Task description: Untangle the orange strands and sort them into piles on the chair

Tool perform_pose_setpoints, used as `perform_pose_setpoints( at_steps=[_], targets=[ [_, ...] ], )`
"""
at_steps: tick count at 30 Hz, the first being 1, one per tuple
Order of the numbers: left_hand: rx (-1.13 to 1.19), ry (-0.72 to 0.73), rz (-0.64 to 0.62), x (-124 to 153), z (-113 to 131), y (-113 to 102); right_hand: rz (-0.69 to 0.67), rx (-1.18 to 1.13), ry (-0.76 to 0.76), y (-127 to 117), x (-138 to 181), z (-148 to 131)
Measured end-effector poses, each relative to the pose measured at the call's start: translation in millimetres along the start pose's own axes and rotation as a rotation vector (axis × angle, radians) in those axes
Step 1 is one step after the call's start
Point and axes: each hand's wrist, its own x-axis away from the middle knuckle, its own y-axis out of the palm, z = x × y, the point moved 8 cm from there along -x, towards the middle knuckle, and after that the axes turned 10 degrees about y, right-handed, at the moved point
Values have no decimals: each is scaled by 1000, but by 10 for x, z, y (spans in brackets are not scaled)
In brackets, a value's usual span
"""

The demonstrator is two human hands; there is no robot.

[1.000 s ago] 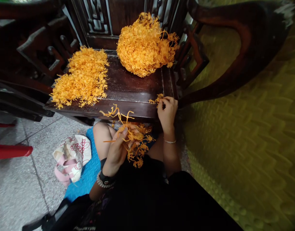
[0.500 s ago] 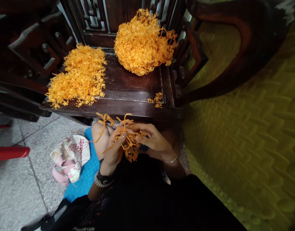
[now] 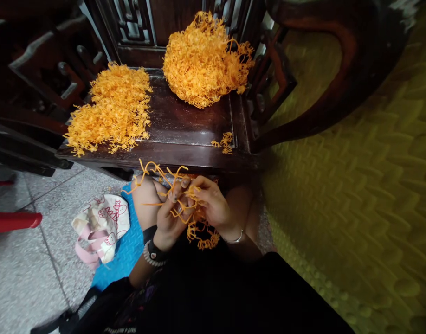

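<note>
Orange tangle in both closed hands

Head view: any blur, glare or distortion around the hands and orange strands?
Head view: wide-lens distortion bows the green mat at right, which is also smeared; the wooden seat shows a soft sheen; left hand, right hand and their orange strands are fairly sharp; the lap is underlit.

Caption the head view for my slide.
Left hand and right hand grip orange tangle before wooden seat bearing flat heap and round heap.
</note>
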Motion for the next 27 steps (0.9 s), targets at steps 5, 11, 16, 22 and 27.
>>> perform_pose_setpoints(
  at_steps=[5, 11, 16, 22, 27],
  targets=[
    [9, 61, -26, 29, -24, 25, 113, -126, 24, -18, 30, 110],
    [13, 95, -11, 44, 86, 49, 100, -295, 44, 30, -12, 132],
    [102, 93, -16, 7, 180, 103, 21, -303, 13, 125, -28, 49],
    [168, 8, -83, -17, 120, 162, 125, -208, 23, 31, -2, -42],
    [213, 40, -214, -5, 171, 271, 211, -86, -9, -26, 34, -66]
  ],
)
